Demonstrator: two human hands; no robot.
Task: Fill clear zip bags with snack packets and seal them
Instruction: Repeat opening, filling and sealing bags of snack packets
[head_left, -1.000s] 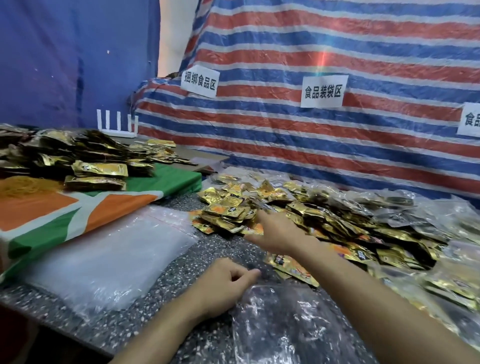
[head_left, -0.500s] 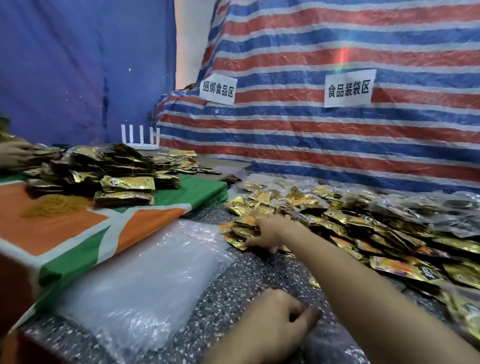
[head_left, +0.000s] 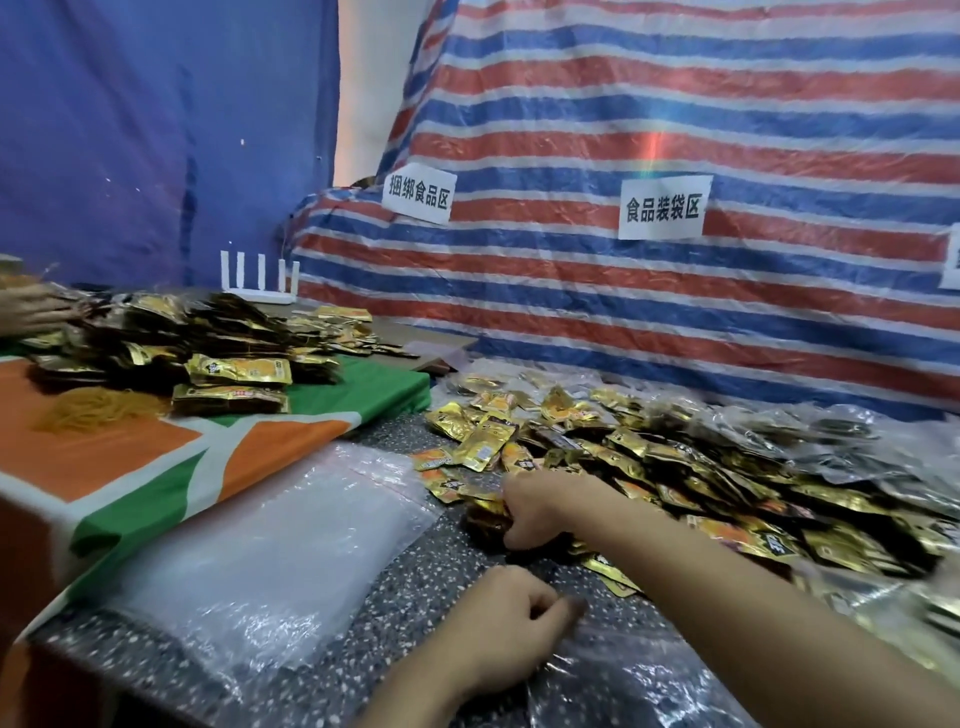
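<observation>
Snack packets (head_left: 485, 519) clutched in right hand (head_left: 540, 512), left hand (head_left: 498, 623) pinching bag (head_left: 628, 680)

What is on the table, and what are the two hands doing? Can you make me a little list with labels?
Right hand: grips a bunch of packets at the pile's near edge
Left hand: fingers curled, seems to pinch the clear bag
Pile: gold snack packets, loose on the table
Spare bags: flat stack, left of both hands
</observation>
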